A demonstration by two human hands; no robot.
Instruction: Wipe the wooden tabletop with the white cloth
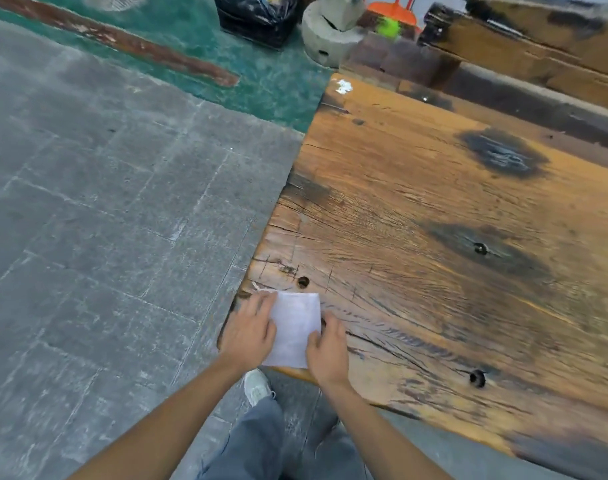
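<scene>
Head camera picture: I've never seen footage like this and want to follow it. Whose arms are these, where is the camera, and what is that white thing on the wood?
There is no machine here. A person wears a wide-angle camera on the head, looking down, so you see their own arms, grey trousers and one shoe. The white thing is a folded white cloth lying flat at the near corner of the wooden tabletop, a worn plank with dark patches and small holes. The left hand rests on the cloth's left edge; the right hand holds its right edge. Left of the table is grey paved floor.
</scene>
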